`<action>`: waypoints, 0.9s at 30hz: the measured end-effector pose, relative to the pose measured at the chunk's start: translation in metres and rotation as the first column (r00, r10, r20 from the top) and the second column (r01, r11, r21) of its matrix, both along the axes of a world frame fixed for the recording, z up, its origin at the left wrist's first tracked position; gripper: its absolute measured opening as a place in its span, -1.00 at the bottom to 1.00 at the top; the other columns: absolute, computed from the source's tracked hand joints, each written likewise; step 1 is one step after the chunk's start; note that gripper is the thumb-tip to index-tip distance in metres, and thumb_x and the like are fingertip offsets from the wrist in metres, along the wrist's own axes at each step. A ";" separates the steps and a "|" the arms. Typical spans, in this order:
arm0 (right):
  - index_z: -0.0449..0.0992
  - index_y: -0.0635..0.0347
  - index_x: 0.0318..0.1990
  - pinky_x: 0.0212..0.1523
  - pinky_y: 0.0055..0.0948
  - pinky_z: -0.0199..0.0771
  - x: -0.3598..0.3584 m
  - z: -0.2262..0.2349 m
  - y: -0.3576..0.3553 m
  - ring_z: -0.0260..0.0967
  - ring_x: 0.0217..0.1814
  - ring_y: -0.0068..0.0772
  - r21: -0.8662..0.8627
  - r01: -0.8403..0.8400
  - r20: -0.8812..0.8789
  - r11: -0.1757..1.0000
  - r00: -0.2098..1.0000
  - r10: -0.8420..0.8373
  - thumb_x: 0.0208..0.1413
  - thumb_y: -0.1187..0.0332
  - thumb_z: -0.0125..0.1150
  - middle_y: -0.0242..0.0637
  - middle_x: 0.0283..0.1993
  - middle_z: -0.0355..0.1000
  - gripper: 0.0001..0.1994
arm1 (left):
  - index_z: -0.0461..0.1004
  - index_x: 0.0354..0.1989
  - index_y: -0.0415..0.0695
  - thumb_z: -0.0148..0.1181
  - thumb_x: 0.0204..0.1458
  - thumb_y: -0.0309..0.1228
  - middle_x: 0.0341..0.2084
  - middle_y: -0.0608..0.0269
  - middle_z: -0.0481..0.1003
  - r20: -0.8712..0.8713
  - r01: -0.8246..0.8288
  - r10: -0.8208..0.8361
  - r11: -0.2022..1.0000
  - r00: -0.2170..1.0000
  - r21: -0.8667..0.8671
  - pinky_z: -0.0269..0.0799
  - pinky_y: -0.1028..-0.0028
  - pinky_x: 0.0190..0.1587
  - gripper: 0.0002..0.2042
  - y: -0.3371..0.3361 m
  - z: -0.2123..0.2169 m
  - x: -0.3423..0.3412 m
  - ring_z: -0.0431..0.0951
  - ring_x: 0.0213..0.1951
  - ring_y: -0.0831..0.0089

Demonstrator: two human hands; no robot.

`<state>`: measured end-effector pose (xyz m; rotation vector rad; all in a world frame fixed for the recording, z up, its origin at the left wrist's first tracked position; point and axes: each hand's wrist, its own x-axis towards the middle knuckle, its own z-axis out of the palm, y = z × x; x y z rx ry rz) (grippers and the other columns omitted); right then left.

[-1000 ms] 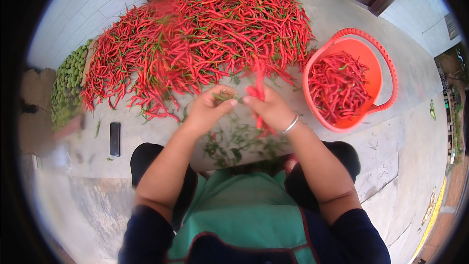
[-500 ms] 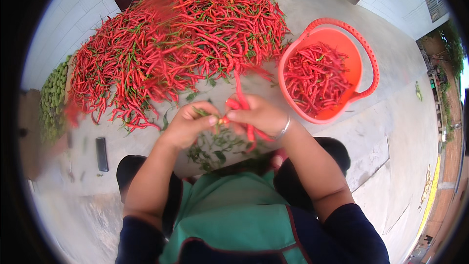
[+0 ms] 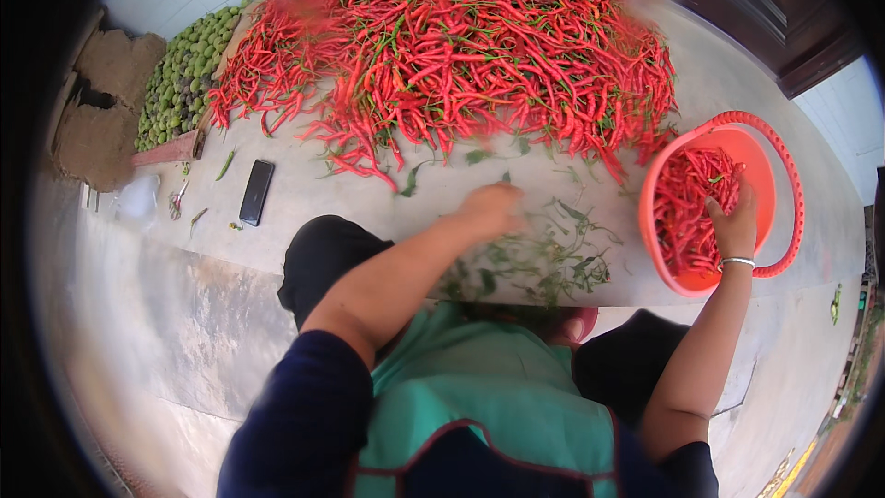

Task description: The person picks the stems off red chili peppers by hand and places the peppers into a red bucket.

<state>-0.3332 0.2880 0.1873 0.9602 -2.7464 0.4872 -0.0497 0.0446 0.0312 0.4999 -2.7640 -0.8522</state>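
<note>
One right hand (image 3: 735, 229), fingers spread, at red chilies (image 3: 684, 207) in bucket (image 3: 761, 171), right of frame: likely the drop-off step. Left hand (image 3: 495, 210) blurred mid-frame, can't tell its grip. Next probably calls for more from the chili pile (image 3: 498, 46), top centre.

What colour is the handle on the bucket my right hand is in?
The handle is coral red; it shows best in the head view.

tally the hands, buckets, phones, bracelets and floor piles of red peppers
Hands: 2 (left hand, right hand)
Bucket: 1
Phone: 1
Bracelet: 1
Floor pile of red peppers: 1
Total: 6
</note>
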 end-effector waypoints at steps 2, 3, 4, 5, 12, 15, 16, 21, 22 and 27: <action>0.21 0.28 0.14 0.19 -0.23 0.17 0.031 0.004 -0.026 0.09 0.24 0.00 0.041 -0.150 0.035 0.988 0.988 0.149 -0.10 0.34 0.25 0.05 0.21 0.12 -0.40 | 0.44 -0.18 -0.16 0.19 -0.11 -0.23 -0.29 0.09 0.50 0.292 -0.250 0.213 0.963 0.932 0.097 0.39 0.28 -0.18 -0.66 -0.041 -0.016 0.023 0.49 -0.21 0.16; 0.24 0.24 0.12 0.16 -0.23 0.21 0.050 0.011 -0.040 0.13 0.21 0.00 0.056 -0.197 0.054 0.979 0.979 0.194 -0.10 0.35 0.25 0.04 0.18 0.15 -0.44 | 0.45 -0.21 -0.15 0.19 -0.10 -0.27 -0.33 0.08 0.49 0.183 -0.442 0.422 0.893 0.888 0.084 0.40 0.28 -0.19 -0.70 -0.062 -0.033 0.044 0.49 -0.23 0.17; 0.27 0.21 0.10 0.12 -0.23 0.26 0.056 0.012 -0.048 0.18 0.18 0.00 0.025 -0.278 0.029 0.960 0.960 0.278 -0.10 0.37 0.23 0.03 0.16 0.19 -0.47 | 0.43 -0.24 -0.15 0.19 -0.14 -0.32 -0.24 0.03 0.44 0.170 -0.668 0.651 0.741 0.740 0.070 0.40 0.23 -0.17 -0.72 -0.082 -0.037 0.058 0.47 -0.21 0.07; 0.28 0.21 0.08 0.10 -0.24 0.27 0.070 0.013 -0.061 0.20 0.16 0.00 -0.010 -0.333 0.056 0.943 0.941 0.333 -0.11 0.39 0.24 0.02 0.15 0.20 -0.48 | 0.41 -0.24 -0.17 0.23 -0.16 -0.35 -0.25 0.03 0.42 0.143 -0.824 0.815 0.567 0.562 0.009 0.39 0.23 -0.15 -0.70 -0.108 -0.057 0.085 0.46 -0.19 0.06; 0.31 0.23 0.03 0.04 -0.26 0.32 0.115 0.007 -0.093 0.24 0.10 0.02 -0.026 -0.510 0.182 0.860 0.843 0.506 -0.17 0.44 0.27 -0.01 0.13 0.21 -0.49 | -0.23 0.30 -0.02 0.40 -0.35 -0.16 0.11 -0.20 0.08 0.439 -0.972 0.876 0.235 0.202 -0.022 0.28 0.23 0.07 0.06 -0.160 -0.045 0.131 0.27 0.10 0.02; 0.33 0.22 0.00 0.03 -0.25 0.33 0.114 -0.002 -0.096 0.25 0.08 0.01 0.001 -0.523 0.221 0.852 0.832 0.510 -0.16 0.41 0.26 -0.02 0.12 0.22 -0.52 | -0.20 0.29 -0.03 0.35 -0.30 -0.20 0.09 -0.17 0.13 0.545 -0.909 0.778 0.412 0.312 -0.068 0.29 0.24 0.06 -0.01 -0.175 -0.063 0.148 0.30 0.08 0.02; 0.33 0.22 0.00 0.02 -0.25 0.33 0.115 -0.003 -0.098 0.26 0.08 0.00 -0.004 -0.529 0.236 0.849 0.824 0.515 -0.15 0.40 0.26 -0.02 0.11 0.22 -0.53 | -0.17 0.29 -0.04 0.29 -0.23 -0.24 0.05 -0.16 0.20 0.557 -0.894 0.765 0.440 0.323 -0.087 0.30 0.24 0.05 -0.09 -0.180 -0.074 0.158 0.32 0.06 0.02; 0.35 0.20 -0.02 -0.03 -0.25 0.36 0.121 -0.003 -0.104 0.30 0.03 -0.02 0.015 -0.578 0.206 0.816 0.800 0.563 -0.12 0.36 0.24 -0.04 0.08 0.26 -0.56 | 0.07 0.12 -0.14 0.04 -0.04 -0.42 -0.10 -0.10 0.41 0.567 -0.806 0.718 0.572 0.404 -0.151 0.32 0.21 -0.01 -0.49 -0.175 -0.067 0.154 0.41 -0.02 0.04; 0.36 0.20 -0.03 -0.04 -0.25 0.37 0.124 -0.002 -0.106 0.31 0.02 -0.03 -0.002 -0.587 0.215 0.810 0.790 0.574 -0.12 0.36 0.24 -0.04 0.07 0.27 -0.57 | 0.10 0.09 -0.15 0.05 -0.04 -0.41 -0.10 -0.10 0.41 0.587 -0.775 0.689 0.612 0.425 -0.157 0.33 0.22 -0.02 -0.52 -0.176 -0.064 0.154 0.42 -0.03 0.04; 0.37 0.20 -0.06 -0.09 -0.24 0.39 0.133 -0.010 -0.103 0.35 -0.06 -0.05 0.025 -0.644 0.222 0.764 0.749 0.624 -0.10 0.35 0.21 -0.08 0.06 0.29 -0.61 | 0.14 0.04 -0.15 0.20 -0.15 -0.38 -0.21 -0.08 0.47 0.668 -0.761 0.618 0.638 0.414 -0.118 0.38 0.25 -0.07 -0.46 -0.182 -0.066 0.155 0.47 -0.10 0.05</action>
